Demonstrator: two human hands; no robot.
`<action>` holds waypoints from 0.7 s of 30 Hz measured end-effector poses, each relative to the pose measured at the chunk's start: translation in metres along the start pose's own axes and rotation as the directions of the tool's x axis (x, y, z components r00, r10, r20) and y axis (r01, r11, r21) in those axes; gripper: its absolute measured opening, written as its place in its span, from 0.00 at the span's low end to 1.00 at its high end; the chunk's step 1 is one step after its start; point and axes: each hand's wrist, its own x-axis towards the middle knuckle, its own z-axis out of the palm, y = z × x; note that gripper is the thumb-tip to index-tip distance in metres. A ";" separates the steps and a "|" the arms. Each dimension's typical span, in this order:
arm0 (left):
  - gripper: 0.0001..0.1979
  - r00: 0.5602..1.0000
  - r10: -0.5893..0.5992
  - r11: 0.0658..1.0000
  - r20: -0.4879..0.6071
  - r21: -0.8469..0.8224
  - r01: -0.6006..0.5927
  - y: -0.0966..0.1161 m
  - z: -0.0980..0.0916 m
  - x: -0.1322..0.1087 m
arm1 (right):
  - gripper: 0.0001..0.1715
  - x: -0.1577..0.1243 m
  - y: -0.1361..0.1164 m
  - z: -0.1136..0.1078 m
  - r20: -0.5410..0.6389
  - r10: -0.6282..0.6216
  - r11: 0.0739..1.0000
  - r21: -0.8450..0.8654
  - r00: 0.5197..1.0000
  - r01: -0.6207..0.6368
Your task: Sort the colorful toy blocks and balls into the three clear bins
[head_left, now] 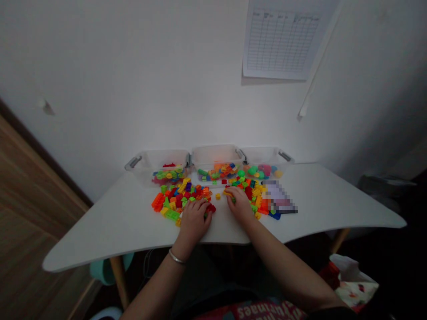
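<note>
My left hand (pixel 194 219) lies on the white table (pixel 316 200) at the near edge of a heap of coloured building bricks (pixel 180 198), fingers curled over a red brick (pixel 211 208). My right hand (pixel 238 202) rests beside a second heap of bricks (pixel 253 191), its fingertips pinched on a small yellow-orange brick (pixel 228 193). A single yellow brick (pixel 218 196) sits between the two hands. A bracelet (pixel 176 258) circles my left wrist.
Three clear plastic bins stand in a row against the wall: left bin (pixel 160 169), middle bin (pixel 216 162), right bin (pixel 267 162), each holding coloured pieces. A blurred booklet (pixel 280 198) lies right of the bricks. A printed chart (pixel 283 40) hangs on the wall.
</note>
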 end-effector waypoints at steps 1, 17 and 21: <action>0.13 1.000 -0.001 1.000 0.000 0.000 0.001 0.000 0.000 0.000 | 0.12 0.004 0.004 -0.001 -0.045 0.037 0.999 0.041 0.998 -0.035; 0.13 1.000 -0.001 1.000 -0.020 -0.014 0.000 0.000 0.001 -0.001 | 0.18 0.137 0.016 -0.027 -0.076 0.045 0.994 -0.100 0.996 -0.053; 0.13 1.000 -0.009 1.000 -0.009 -0.009 0.009 0.000 0.000 -0.001 | 0.16 0.140 0.012 -0.015 0.126 -0.010 0.984 -0.173 0.992 0.032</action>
